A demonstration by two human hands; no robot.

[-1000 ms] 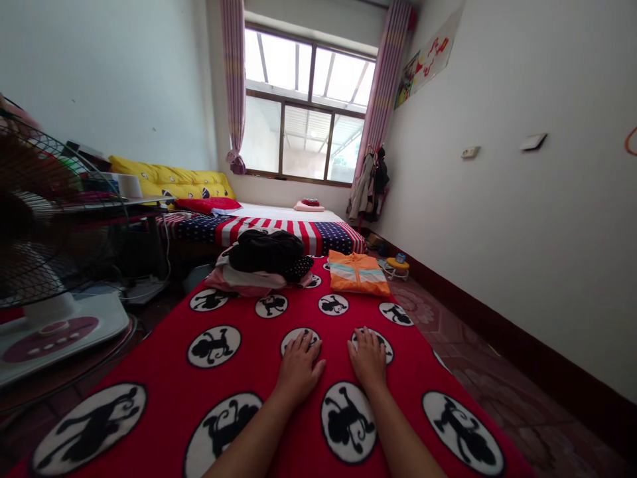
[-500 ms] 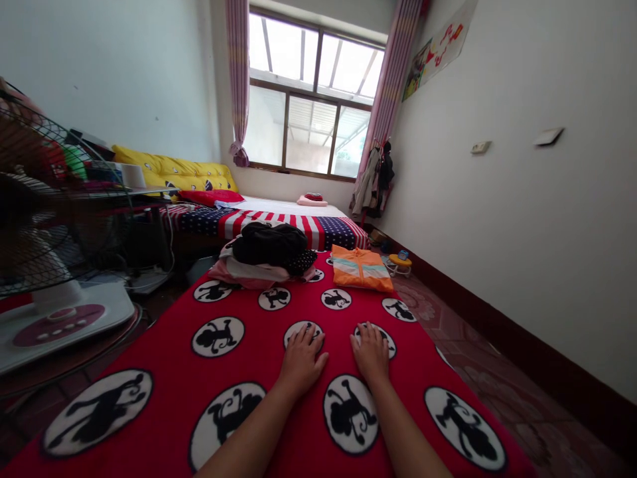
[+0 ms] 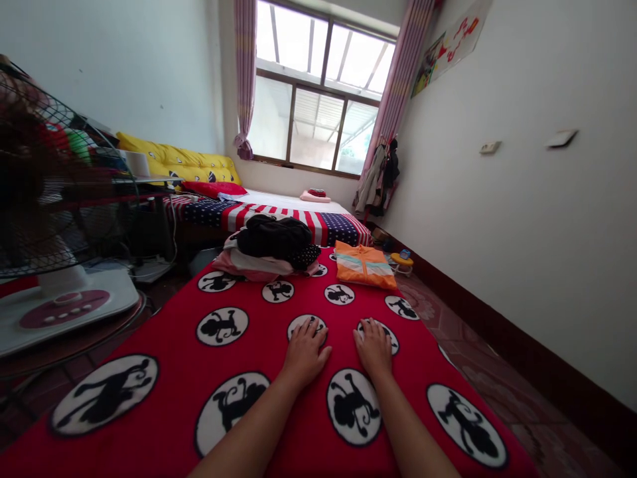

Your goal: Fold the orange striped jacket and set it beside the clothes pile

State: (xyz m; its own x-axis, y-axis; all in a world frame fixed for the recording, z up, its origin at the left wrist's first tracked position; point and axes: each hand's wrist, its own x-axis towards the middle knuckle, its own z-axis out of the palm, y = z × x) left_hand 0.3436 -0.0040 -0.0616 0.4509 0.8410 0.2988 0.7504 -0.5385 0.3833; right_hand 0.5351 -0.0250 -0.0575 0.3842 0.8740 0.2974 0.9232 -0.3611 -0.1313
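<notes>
My left hand (image 3: 305, 352) lies flat on the red cloth (image 3: 169, 345) with monkey figures in white circles, its fingers spread. Beside it on the right, my right hand (image 3: 374, 348) rests palm down on the same cloth, fingers apart and holding nothing. Beyond my hands, an orange garment (image 3: 365, 265) with pale stripes lies folded flat at the far right of the cloth. To its left sits a pile of clothes, with a black garment (image 3: 273, 237) on top of white and pink ones (image 3: 253, 265).
A fan (image 3: 74, 302) stands on a round stand at the left. Behind the cloth is a bed (image 3: 293, 199) with a yellow cushion (image 3: 184, 164). A small yellow stool (image 3: 402, 260) is on the floor at the right, near the wall.
The camera view has shifted slightly, so the scene sits a little farther right. Both hands stay flat on the cloth; the garments have not moved.
</notes>
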